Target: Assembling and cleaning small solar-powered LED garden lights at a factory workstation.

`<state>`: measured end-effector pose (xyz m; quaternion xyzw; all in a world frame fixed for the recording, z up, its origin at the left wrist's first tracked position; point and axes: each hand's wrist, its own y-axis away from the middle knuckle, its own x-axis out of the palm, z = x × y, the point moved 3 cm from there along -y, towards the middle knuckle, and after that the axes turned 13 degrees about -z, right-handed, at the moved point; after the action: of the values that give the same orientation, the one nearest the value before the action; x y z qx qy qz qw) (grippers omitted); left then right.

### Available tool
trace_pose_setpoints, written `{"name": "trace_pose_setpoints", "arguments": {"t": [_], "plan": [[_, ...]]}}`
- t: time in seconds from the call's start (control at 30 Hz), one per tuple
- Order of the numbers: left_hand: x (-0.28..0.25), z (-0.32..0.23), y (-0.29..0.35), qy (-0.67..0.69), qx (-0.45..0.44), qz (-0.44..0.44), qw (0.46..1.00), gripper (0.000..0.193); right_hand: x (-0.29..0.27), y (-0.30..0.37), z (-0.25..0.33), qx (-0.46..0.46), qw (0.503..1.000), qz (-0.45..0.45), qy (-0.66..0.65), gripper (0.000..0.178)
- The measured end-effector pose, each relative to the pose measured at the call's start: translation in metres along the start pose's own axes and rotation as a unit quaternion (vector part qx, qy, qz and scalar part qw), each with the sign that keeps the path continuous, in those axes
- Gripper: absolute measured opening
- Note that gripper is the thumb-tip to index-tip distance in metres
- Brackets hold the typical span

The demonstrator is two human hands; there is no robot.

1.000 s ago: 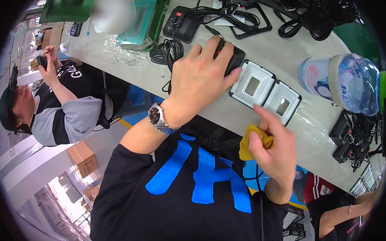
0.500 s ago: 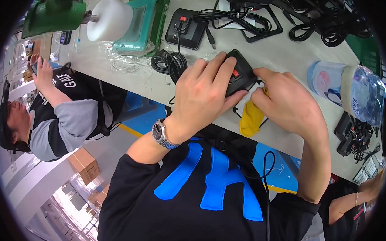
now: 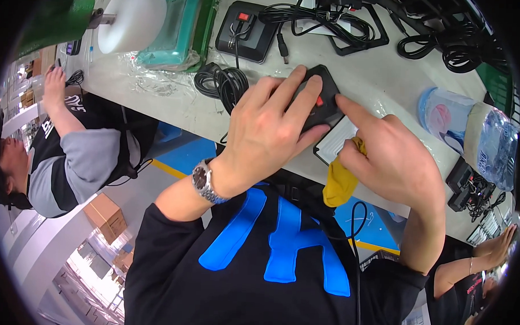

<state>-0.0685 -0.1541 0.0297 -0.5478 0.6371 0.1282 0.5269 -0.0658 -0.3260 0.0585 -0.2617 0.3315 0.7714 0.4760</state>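
My left hand (image 3: pixel 267 128) lies over a black box (image 3: pixel 328 82) with a red switch, fingers across its top and thumb along its near edge. Pinched in the curled fingers of my right hand (image 3: pixel 398 150) is a yellow cloth (image 3: pixel 340 185), which hangs over the table's front edge. The right index finger is stretched out and touches the box's right side. Partly under the box and my right hand lies a pale, ribbed panel (image 3: pixel 336 143) with a black frame. The box's left part is hidden by my left fingers.
Another black box (image 3: pixel 230 35) with a red switch and a coiled black cable (image 3: pixel 217 89) lies to the left. A green machine with a white roller (image 3: pixel 133 20) stands far left. Right are a large plastic bottle (image 3: pixel 445 114) and more cables. Co-workers sit at both sides.
The right hand and yellow cloth have moved slightly nearer to me, baring more of the ribbed panel. The left hand still holds the box. The whole view has shifted a little.
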Motion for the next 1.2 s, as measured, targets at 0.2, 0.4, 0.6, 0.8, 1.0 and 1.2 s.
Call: {"name": "trace_pose_setpoints", "arguments": {"t": [0.2, 0.4, 0.6, 0.8, 1.0, 1.2], "plan": [[-0.011, 0.009, -0.004, 0.062, -0.01, 0.098, 0.993, 0.068, 0.002, -0.001, 0.002, 0.015, 0.999, 0.039, 0.022, 0.055], [-0.011, 0.013, -0.005, 0.055, 0.004, 0.087, 0.995, 0.069, 0.005, -0.003, 0.009, 0.025, 0.999, 0.04, 0.011, 0.058], [-0.015, 0.02, -0.004, 0.092, 0.01, 0.081, 0.992, 0.067, 0.003, -0.006, 0.017, -0.023, 0.999, -0.033, 0.026, 0.061], [-0.032, 0.025, 0.001, 0.027, 0.076, 0.04, 0.996, 0.06, 0.011, -0.014, 0.037, 0.031, 0.989, 0.022, 0.145, 0.063], [-0.029, 0.05, 0.023, -0.004, 0.015, 0.023, 1.0, 0.06, 0.017, -0.027, 0.05, -0.007, 0.963, 0.031, 0.268, 0.068], [-0.024, 0.049, 0.023, 0.033, -0.038, 0.019, 0.999, 0.064, 0.019, -0.028, 0.053, 0.005, 0.958, 0.044, 0.282, 0.071]]}}
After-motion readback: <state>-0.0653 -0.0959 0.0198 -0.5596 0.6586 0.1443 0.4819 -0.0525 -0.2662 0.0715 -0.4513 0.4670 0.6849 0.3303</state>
